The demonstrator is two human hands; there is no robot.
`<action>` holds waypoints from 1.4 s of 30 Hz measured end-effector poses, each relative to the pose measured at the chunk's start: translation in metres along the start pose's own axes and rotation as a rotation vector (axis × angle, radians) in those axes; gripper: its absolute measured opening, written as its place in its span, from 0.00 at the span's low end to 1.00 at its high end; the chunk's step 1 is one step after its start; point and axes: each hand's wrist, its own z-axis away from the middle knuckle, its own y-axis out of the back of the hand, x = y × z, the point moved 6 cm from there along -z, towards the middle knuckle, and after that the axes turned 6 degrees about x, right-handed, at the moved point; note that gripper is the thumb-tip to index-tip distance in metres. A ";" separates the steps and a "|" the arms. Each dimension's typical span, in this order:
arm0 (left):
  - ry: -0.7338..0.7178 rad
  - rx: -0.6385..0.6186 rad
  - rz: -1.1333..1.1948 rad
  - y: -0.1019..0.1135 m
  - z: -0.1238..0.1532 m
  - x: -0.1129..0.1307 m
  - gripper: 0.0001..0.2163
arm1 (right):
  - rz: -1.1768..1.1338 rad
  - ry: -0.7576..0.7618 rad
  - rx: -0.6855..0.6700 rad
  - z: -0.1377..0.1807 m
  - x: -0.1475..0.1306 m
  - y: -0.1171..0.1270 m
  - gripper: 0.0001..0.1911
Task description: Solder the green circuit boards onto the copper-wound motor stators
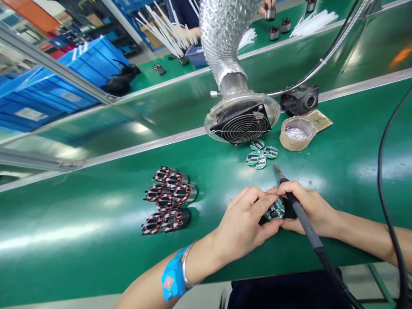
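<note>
My left hand (244, 219) is closed round the edge of a round green circuit board (275, 209), its thumb and fingers on either side. Across my right hand (317, 212) lies a soldering iron (304, 221), its tip pointing up and away over the mat. The right fingertips also meet the far and near sides of the piece with the board; what lies under the board is mostly hidden. Just beyond the hands sits a small pile of round circuit boards (257, 158). To the left stand several motor stators (167, 199) with copper windings, grouped together.
A fume extractor fan (241, 126) hangs on a foil duct (225, 38) over the green bench (80, 223). Behind the boards are a round solder-cleaning pot (298, 133) and a black iron holder (299, 101). A black cable (381, 171) loops at right. Across the divider, another person's hand (267, 6) holds a stator.
</note>
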 end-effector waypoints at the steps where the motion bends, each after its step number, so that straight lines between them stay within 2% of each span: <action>1: 0.001 0.004 -0.010 0.000 0.000 0.000 0.17 | 0.005 0.005 0.005 0.000 0.000 0.000 0.27; 5: 0.049 0.015 -0.071 -0.001 0.000 -0.001 0.15 | 0.055 0.054 0.027 0.004 -0.004 0.000 0.26; 9: 0.041 0.008 -0.031 -0.003 -0.002 0.001 0.15 | 0.104 0.120 0.053 0.011 -0.009 -0.003 0.30; 15: 0.006 0.153 0.028 -0.007 0.006 0.004 0.17 | 0.246 0.180 0.053 0.019 -0.014 -0.009 0.37; 18: 0.040 0.163 0.118 -0.007 0.008 -0.002 0.22 | 0.268 0.203 0.066 0.020 -0.014 -0.009 0.36; 21: 0.177 0.064 0.332 -0.005 0.010 -0.018 0.29 | 0.241 0.195 0.082 0.019 -0.013 -0.008 0.34; 22: 0.247 0.012 0.417 -0.005 0.012 -0.025 0.28 | 0.231 0.183 0.084 0.018 -0.013 -0.007 0.34; 24: 0.407 -0.068 0.552 -0.008 0.016 -0.039 0.18 | 0.225 0.158 0.080 0.017 -0.012 -0.007 0.32; 27: 0.625 -0.101 0.698 -0.016 0.023 -0.056 0.08 | 0.240 0.150 0.074 0.016 -0.012 -0.007 0.30; 29: 0.761 -0.112 0.828 -0.023 0.026 -0.062 0.10 | 0.255 0.150 0.072 0.016 -0.012 -0.006 0.29; 33: 0.973 -0.171 1.085 -0.034 0.029 -0.062 0.19 | 0.266 0.164 0.076 0.017 -0.012 -0.005 0.28; 37: 1.023 -0.201 1.118 -0.034 0.027 -0.057 0.22 | 0.267 0.173 0.076 0.018 -0.012 -0.005 0.29; 42: 0.873 -0.150 0.905 -0.034 0.029 -0.045 0.12 | 0.276 0.177 0.076 0.017 -0.013 -0.005 0.29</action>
